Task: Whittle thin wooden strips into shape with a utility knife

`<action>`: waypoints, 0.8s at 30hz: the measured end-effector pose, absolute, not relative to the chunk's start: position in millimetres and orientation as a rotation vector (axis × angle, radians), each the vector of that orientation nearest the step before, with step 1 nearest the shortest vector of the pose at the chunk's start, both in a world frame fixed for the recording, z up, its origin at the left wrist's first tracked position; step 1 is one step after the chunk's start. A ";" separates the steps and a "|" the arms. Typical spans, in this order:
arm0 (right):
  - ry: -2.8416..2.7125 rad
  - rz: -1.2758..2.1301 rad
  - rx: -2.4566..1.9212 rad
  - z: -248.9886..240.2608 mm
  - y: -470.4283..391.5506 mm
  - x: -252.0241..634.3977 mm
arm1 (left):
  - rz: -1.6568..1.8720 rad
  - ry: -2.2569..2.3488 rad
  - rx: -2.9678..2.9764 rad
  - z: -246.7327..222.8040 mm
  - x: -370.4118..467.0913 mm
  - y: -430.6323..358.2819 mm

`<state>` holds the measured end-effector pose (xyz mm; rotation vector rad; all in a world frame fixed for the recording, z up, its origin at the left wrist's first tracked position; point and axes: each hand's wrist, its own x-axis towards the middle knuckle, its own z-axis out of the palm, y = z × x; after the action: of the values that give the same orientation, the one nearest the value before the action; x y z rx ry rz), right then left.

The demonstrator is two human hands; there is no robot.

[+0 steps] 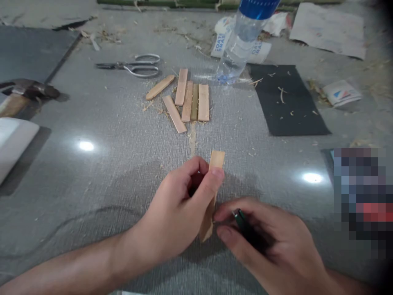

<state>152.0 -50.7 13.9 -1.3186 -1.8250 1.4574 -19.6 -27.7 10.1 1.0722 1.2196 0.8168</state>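
My left hand (181,200) is closed around a flat bamboo strip (217,159), its thumb lying along the face. The strip stands out above the thumb, and its pointed lower end shows below the hand. Close by on the right, my right hand (270,237) grips a knife (241,221) with a dark green handle. Fingers and shadow hide most of the knife, and its blade cannot be made out clearly. The right fingertips are beside the strip's lower end. Beyond both hands, several cut bamboo pieces (203,102) lie on the grey tabletop (123,164).
Scissors (138,65) lie at the back left, with a hammer (33,88) at the left edge. A water bottle (236,45) stands behind the pieces. Black sandpaper (288,102) with shavings lies to the right. A green bamboo stalk (172,4) runs along the back.
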 end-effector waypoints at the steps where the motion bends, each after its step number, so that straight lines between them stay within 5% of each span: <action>1: -1.827 1.459 -1.328 13.9 -50.8 151.6 | 0.819 1.238 1.103 9.3 -19.6 -28.1; 24: -1.450 1.874 -1.289 3.3 -53.9 146.8 | 0.940 1.443 1.439 11.9 -18.8 -37.4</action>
<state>146.8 -53.9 3.3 -1.2886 -1.4505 1.8745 -18.8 -37.4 11.9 1.4393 1.4429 0.9397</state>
